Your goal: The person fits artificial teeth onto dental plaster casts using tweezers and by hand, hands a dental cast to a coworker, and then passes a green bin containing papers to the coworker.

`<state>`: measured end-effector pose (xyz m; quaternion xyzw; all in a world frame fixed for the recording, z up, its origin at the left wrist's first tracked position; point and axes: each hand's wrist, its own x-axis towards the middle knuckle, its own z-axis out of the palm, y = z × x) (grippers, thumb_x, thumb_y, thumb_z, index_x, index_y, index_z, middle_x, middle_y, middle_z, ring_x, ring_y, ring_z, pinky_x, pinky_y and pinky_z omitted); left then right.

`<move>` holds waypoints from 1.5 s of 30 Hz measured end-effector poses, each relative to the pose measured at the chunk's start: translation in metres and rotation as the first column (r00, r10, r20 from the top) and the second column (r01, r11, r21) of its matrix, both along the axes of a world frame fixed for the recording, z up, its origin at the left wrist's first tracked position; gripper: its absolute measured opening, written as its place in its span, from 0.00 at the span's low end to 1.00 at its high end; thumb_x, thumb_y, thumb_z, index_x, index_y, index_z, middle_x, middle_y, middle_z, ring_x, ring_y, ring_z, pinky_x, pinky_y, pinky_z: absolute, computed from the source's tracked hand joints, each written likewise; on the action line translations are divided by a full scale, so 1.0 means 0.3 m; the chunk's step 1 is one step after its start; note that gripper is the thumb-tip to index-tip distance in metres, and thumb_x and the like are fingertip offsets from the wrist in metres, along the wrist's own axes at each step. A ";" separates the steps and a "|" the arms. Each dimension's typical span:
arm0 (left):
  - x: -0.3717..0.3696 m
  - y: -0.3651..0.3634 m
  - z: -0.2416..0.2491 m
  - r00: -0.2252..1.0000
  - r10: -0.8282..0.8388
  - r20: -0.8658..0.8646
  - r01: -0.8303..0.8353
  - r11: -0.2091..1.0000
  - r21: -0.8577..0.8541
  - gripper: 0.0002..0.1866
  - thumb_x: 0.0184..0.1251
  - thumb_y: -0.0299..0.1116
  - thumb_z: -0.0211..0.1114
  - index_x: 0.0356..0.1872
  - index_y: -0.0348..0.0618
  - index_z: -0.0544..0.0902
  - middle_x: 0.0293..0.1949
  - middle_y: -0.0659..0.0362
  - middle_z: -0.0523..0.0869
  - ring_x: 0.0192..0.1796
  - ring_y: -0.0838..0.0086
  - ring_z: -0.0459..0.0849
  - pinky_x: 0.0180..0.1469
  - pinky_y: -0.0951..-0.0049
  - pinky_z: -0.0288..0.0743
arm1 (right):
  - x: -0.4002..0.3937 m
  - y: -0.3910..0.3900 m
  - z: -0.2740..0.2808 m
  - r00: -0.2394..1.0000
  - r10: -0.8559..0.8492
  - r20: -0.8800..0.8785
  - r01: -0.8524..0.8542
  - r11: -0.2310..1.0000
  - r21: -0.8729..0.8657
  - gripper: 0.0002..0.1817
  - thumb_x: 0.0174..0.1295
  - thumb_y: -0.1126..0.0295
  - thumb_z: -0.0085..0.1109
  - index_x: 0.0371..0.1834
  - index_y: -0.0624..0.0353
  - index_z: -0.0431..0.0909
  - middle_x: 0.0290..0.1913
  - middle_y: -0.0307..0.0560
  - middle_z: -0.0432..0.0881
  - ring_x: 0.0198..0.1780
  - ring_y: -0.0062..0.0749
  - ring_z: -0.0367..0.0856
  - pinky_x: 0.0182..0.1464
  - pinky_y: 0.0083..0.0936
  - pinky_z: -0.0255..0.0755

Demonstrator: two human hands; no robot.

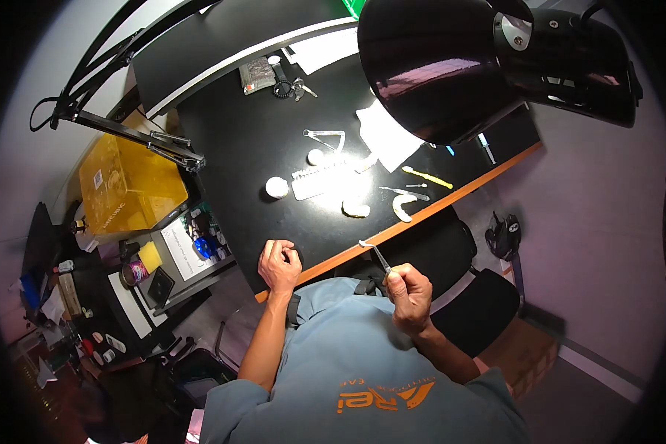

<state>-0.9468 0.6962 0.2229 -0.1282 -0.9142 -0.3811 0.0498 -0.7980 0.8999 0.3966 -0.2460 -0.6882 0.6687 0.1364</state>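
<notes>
My left hand [280,265] rests on the black desk near its front edge, fingers curled; what they hold, if anything, is hidden. My right hand [409,294] grips thin metal tweezers [379,257] in front of my body, their bent tip over the desk's wooden edge with a small pale piece at it. Beyond lie a cream horseshoe-shaped dental model [402,209], another pale model [356,210], a yellow-handled tool [429,177] and a thin metal tool [407,194]. A brightly lit white tray [311,186] stands near a round white container [277,187].
A large black lamp [429,74] hangs over the back right of the desk [222,155]. White paper [392,137] lies beneath it. Keys [300,90] and a watch sit further back. At left stands a yellow transparent box [133,185]; a black chair [481,311] is at right.
</notes>
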 end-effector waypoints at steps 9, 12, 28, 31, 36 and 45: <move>0.000 0.001 0.000 1.000 -0.003 -0.013 0.003 1.000 -0.016 0.05 0.58 0.23 0.63 0.31 0.46 0.85 0.30 0.60 0.81 0.27 0.64 0.80 0.34 0.61 0.75 | -0.027 0.067 -0.012 0.990 0.006 0.139 0.122 0.452 -0.884 0.14 0.87 0.64 0.46 0.40 0.56 0.74 0.21 0.29 0.59 0.18 0.13 0.52 0.21 0.16 0.50; 0.000 0.001 0.000 1.000 -0.006 -0.013 0.006 1.000 -0.014 0.04 0.58 0.23 0.64 0.31 0.44 0.85 0.30 0.61 0.80 0.27 0.67 0.78 0.34 0.63 0.74 | -0.008 0.097 -0.070 0.987 0.007 0.158 0.156 0.147 -0.977 0.16 0.87 0.61 0.46 0.41 0.58 0.75 0.22 0.30 0.61 0.17 0.14 0.54 0.19 0.16 0.52; 0.001 0.004 0.006 1.000 0.000 -0.029 0.000 1.000 -0.008 0.05 0.58 0.23 0.63 0.30 0.47 0.85 0.30 0.59 0.81 0.26 0.62 0.80 0.33 0.59 0.74 | 0.022 0.095 -0.081 0.999 -0.041 -0.034 -0.039 -0.123 -0.992 0.18 0.88 0.61 0.42 0.41 0.61 0.73 0.23 0.31 0.60 0.18 0.15 0.53 0.20 0.17 0.52; 0.003 0.002 0.001 1.000 0.002 -0.023 -0.003 1.000 -0.012 0.05 0.58 0.23 0.62 0.30 0.47 0.85 0.30 0.59 0.81 0.26 0.62 0.80 0.33 0.59 0.75 | 0.036 0.084 -0.075 0.981 -0.087 -0.171 -0.183 -0.161 -0.970 0.18 0.88 0.61 0.42 0.41 0.62 0.72 0.23 0.31 0.59 0.18 0.15 0.52 0.21 0.16 0.52; 0.001 -0.003 -0.012 0.999 -0.007 -0.038 0.006 1.000 -0.024 0.04 0.59 0.24 0.63 0.32 0.46 0.85 0.31 0.60 0.81 0.27 0.65 0.79 0.34 0.62 0.74 | 0.040 0.075 -0.048 0.959 -0.129 -0.253 -0.272 -0.159 -0.949 0.18 0.88 0.61 0.42 0.40 0.61 0.70 0.23 0.31 0.57 0.19 0.14 0.52 0.21 0.16 0.52; 0.001 -0.001 -0.010 1.000 -0.001 -0.019 0.001 1.000 -0.005 0.04 0.58 0.25 0.62 0.30 0.47 0.85 0.30 0.59 0.82 0.27 0.61 0.81 0.34 0.59 0.75 | 0.040 0.067 -0.038 0.955 -0.131 -0.266 -0.284 -0.147 -0.947 0.19 0.89 0.60 0.41 0.40 0.61 0.70 0.23 0.31 0.57 0.19 0.14 0.53 0.21 0.16 0.52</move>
